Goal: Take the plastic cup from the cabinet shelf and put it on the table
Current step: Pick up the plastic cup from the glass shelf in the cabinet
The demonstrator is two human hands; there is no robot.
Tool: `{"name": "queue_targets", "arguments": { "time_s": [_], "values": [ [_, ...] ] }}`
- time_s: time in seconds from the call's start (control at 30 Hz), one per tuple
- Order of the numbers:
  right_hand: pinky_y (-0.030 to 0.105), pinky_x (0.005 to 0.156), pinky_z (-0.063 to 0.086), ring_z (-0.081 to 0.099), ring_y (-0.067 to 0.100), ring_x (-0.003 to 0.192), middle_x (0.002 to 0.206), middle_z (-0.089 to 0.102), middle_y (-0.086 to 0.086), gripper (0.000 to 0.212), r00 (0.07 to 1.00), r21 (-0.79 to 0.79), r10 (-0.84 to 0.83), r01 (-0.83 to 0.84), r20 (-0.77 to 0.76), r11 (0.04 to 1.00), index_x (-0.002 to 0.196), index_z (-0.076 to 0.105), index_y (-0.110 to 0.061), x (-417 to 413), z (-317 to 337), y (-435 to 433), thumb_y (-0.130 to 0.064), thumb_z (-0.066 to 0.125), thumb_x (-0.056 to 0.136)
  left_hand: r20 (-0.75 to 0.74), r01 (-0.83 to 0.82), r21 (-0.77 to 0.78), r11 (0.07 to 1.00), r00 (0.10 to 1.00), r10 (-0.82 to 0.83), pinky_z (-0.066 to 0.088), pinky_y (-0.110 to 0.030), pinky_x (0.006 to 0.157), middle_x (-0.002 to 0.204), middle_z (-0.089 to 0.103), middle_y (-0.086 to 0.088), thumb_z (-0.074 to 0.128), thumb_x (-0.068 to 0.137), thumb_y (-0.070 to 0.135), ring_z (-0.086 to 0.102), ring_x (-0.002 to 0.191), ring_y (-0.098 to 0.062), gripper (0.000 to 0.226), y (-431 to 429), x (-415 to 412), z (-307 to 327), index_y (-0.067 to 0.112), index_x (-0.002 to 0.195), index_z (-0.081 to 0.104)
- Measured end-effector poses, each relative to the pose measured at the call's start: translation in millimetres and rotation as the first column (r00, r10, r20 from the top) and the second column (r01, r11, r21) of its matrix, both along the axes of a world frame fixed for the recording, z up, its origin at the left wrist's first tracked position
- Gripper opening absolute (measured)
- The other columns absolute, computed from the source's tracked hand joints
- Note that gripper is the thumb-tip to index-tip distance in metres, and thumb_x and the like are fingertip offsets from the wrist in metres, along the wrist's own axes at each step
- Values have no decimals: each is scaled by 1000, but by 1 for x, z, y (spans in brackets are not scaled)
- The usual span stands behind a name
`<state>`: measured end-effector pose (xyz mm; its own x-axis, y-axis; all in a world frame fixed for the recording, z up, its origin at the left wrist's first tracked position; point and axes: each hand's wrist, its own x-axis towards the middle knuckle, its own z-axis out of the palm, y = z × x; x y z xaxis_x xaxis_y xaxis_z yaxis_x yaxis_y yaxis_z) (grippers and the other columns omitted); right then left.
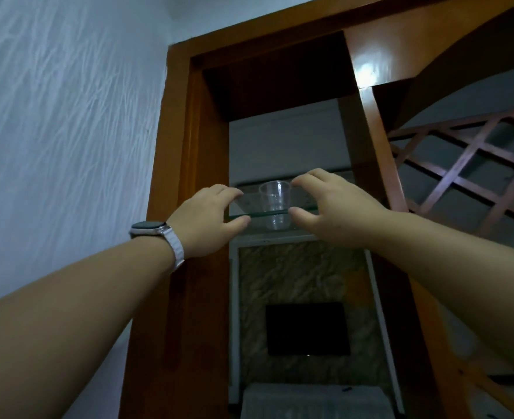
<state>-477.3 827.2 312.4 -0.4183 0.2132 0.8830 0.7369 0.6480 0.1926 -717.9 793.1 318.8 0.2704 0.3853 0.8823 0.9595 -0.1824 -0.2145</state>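
Note:
A clear plastic cup (pixel 274 197) stands upright on a glass shelf (pixel 243 215) inside a tall wooden cabinet frame, at about head height. My left hand (pixel 211 220), with a watch on the wrist, is raised to the left of the cup, fingers spread and curved, a short gap away from it. My right hand (pixel 331 207) is raised on the cup's right side, thumb below and fingers above, fingertips very close to the cup's rim and base. Neither hand clearly grips the cup.
The orange-brown cabinet frame (pixel 198 146) borders the shelf on both sides. A wooden lattice panel (pixel 467 164) is to the right. A white textured wall (pixel 68 116) is to the left. Below the shelf a dark screen (pixel 307 328) shows on a marbled wall beyond.

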Motion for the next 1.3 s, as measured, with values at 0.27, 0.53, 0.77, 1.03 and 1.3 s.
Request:
{"name": "queue_targets", "arguments": {
  "time_s": [0.27,0.53,0.77,1.03,1.3],
  "values": [
    [41,95,48,55,22,114,134,55,5,59,995,-212,2,-24,-100,977,137,47,-19,-15,46,38,-52,55,88,399,292,-119,949,889,-224,41,-19,65,128,56,0,56,91,44,53,101,-12,49,53,13,33,22,134,46],
    [42,83,55,65,26,92,106,64,9,49,995,-501,-101,82,-10,862,116,60,-13,-20,80,56,-53,54,88,582,322,-312,894,808,-88,52,-37,84,111,66,-8,64,86,43,63,95,-20,34,72,25,69,16,107,60],
    [39,79,57,68,24,95,108,69,9,46,998,-661,-63,37,-15,750,124,60,-17,-20,90,74,-49,58,90,715,564,-461,685,693,-89,49,-47,99,131,60,-20,75,76,37,63,112,-30,63,87,29,85,13,131,54],
    [37,79,57,68,21,99,112,69,6,40,999,-691,44,-38,-9,722,125,60,-17,-22,88,79,-40,58,93,733,613,-444,654,668,-128,50,-47,98,122,64,-15,73,80,32,64,108,-28,42,103,34,86,13,116,63],
    [39,86,57,63,20,103,124,60,6,74,988,-510,140,-151,-59,847,146,33,-20,-18,86,75,-40,69,85,694,669,-165,725,601,-397,58,-39,85,112,66,-14,76,78,29,71,94,-24,63,96,33,82,18,130,42]
  ]
}}
